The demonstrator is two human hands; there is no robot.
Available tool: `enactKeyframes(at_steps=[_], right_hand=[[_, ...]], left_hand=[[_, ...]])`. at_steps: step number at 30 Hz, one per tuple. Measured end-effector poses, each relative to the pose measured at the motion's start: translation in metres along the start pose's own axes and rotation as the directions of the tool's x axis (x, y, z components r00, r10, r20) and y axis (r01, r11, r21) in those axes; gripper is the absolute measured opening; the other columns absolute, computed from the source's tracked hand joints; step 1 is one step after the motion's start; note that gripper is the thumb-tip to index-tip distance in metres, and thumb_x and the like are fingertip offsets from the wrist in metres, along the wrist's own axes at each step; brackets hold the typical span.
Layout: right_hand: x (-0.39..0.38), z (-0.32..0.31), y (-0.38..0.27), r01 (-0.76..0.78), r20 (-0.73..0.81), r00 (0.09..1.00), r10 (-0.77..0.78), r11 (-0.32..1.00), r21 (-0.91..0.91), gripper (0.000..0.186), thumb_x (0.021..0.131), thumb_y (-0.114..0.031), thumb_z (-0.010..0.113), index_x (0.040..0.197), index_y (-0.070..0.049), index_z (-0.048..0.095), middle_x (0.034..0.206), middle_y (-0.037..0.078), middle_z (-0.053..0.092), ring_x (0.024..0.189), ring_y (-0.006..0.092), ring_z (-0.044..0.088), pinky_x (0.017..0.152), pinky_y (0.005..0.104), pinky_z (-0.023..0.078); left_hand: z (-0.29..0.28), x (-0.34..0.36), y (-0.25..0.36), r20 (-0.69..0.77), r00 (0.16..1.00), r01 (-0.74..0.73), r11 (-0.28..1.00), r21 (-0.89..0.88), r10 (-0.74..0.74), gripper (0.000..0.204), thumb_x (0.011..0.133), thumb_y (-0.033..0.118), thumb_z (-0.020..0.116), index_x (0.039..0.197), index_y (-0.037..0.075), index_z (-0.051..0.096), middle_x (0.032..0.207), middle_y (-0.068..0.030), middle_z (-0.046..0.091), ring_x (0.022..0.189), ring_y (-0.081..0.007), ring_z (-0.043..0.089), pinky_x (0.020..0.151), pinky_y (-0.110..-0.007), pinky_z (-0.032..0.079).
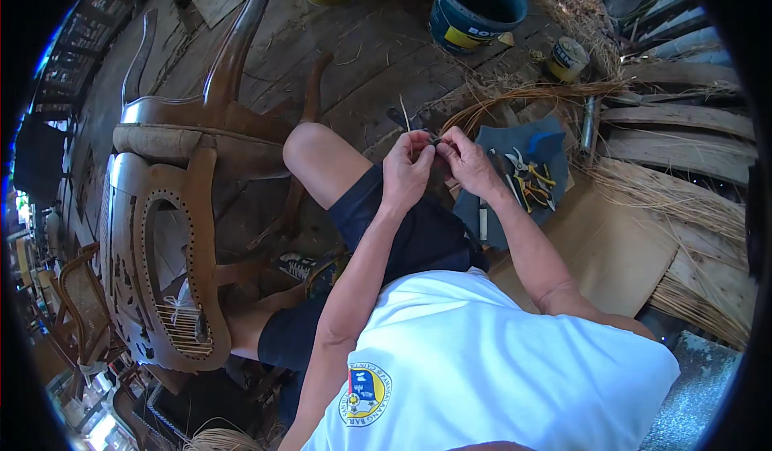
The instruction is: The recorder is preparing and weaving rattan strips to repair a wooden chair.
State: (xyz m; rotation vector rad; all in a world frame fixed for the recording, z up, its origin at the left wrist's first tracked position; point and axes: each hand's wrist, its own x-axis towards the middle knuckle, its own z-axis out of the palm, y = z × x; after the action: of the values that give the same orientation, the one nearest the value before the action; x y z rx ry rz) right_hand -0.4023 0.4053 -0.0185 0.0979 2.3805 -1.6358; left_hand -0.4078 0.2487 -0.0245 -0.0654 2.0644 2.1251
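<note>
My left hand (pixel 408 165) is in a pinch above my bent knee, with a thin pale cane strand (pixel 404 111) sticking up from its fingertips. Close beside it, almost touching, my right hand (pixel 470 164) has its thumb and fingers pressed together; a small dark thing shows between the hands, too small to name. To my left a carved wooden chair (pixel 211 266) lies tipped over. Small holes line its oval back opening, and several cane strands (pixel 186 326) cross one end of it.
By my right forearm, a grey cloth (pixel 500 141) carries pruning shears (pixel 519 161) and yellow-handled pliers (pixel 537 191). Farther off stand a dark bucket (pixel 474 8) and a small can (pixel 567 58). Bundles of cane (pixel 667 197) lie at the right; another chair (pixel 84 302) stands far left.
</note>
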Motion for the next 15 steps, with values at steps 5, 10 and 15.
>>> enactKeyframes(at_steps=[5,10,15], right_hand=[[0.009,-0.023,0.006,-0.199,0.038,0.98,0.196,0.972,0.122,0.019,0.105,-0.029,0.048,0.1,-0.011,0.052,0.074,0.0,0.062,0.057,0.007,0.057,0.051,0.025,0.046],[0.007,-0.042,-0.004,-0.158,0.1,0.985,0.14,0.965,0.208,0.022,0.104,-0.031,0.05,0.097,-0.011,0.051,0.073,0.0,0.062,0.055,0.0066,0.056,0.049,0.0227,0.044],[0.015,-0.027,-0.012,-0.07,0.057,0.997,0.058,0.969,0.238,0.025,0.101,-0.03,0.058,0.092,-0.01,0.049,0.073,0.001,0.064,0.053,0.006,0.057,0.046,0.0198,0.042]], left_hand=[[-0.012,0.0,0.02,0.03,0.999,0.024,0.999,0.033,-0.025,0.035,0.105,0.01,0.044,0.138,0.001,0.035,0.104,-0.0129,0.068,0.069,-0.0094,0.058,0.064,-0.023,0.05],[-0.02,0.012,0.029,0.298,0.927,0.306,0.918,-0.253,-0.227,0.027,0.104,0.017,0.051,0.121,-0.004,0.049,0.097,-0.0151,0.068,0.075,-0.0156,0.068,0.067,-0.027,0.057],[-0.018,0.011,0.031,0.352,0.845,0.438,0.899,-0.022,-0.403,0.027,0.1,0.023,0.06,0.107,-0.003,0.061,0.085,-0.0104,0.067,0.067,-0.0141,0.067,0.059,-0.025,0.055]])
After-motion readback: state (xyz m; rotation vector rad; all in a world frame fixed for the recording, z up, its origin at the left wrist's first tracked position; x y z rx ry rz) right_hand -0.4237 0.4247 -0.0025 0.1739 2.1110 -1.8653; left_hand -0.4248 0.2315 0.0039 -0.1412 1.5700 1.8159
